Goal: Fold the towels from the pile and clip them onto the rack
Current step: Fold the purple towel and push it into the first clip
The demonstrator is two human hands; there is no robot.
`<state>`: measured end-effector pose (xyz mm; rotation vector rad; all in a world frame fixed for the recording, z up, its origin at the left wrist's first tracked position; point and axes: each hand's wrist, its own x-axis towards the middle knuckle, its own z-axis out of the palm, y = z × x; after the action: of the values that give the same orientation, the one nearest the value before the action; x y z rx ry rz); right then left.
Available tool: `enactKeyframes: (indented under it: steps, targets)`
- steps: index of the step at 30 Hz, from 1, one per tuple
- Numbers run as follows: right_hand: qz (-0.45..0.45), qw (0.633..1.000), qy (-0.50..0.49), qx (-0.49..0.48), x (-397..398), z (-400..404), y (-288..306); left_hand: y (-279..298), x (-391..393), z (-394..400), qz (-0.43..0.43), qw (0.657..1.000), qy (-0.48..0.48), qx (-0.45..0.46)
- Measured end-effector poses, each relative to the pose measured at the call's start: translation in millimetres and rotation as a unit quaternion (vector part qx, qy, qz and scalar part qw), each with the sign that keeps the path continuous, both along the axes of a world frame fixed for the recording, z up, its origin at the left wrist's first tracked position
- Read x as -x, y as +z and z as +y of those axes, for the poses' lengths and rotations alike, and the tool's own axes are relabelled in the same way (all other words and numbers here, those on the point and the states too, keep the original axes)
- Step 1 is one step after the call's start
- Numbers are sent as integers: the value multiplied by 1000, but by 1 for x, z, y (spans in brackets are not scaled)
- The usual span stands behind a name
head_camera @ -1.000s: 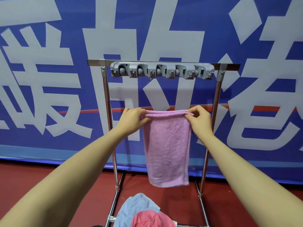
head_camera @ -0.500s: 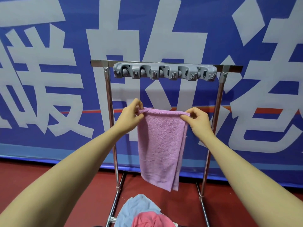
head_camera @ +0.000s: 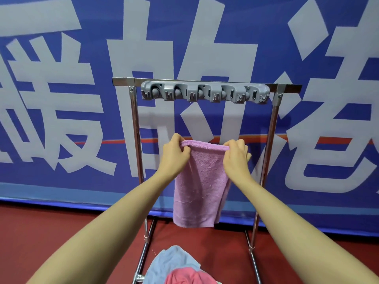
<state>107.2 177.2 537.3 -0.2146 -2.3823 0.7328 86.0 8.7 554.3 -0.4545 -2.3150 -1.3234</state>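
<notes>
A folded pink-purple towel [head_camera: 201,181] hangs in the air between the rack's two posts. My left hand [head_camera: 174,154] pinches its top left corner and my right hand [head_camera: 235,155] pinches the top right corner, both well below the clips. The metal rack [head_camera: 272,128] stands in front of me, and a grey strip of clips [head_camera: 205,93] is fixed under its top bar with nothing in them. At the bottom of the view lies the pile: a light blue towel [head_camera: 172,261] with a pink-red towel [head_camera: 188,276] on it.
A blue banner [head_camera: 61,99] with large white characters fills the wall behind the rack. The floor [head_camera: 61,232] is dark red. The rack's base rails run toward me on either side of the pile.
My hands have come closer together, narrowing the towel's top edge. The hanging part has swung and now falls nearly straight.
</notes>
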Motion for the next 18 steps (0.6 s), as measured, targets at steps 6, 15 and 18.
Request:
enactKeyframes:
  steps: [6,15,18]
  targets:
    - [5,999,37,0,-4,3,-3,-5,3,-3,25,1000,1,-7]
    - [-15,989,117,88,-7,-3,1,-11,12,-2,14,999,15,25]
    - [-24,981,149,126,-8,-10,3,-10,13,5,26,998,-16,55]
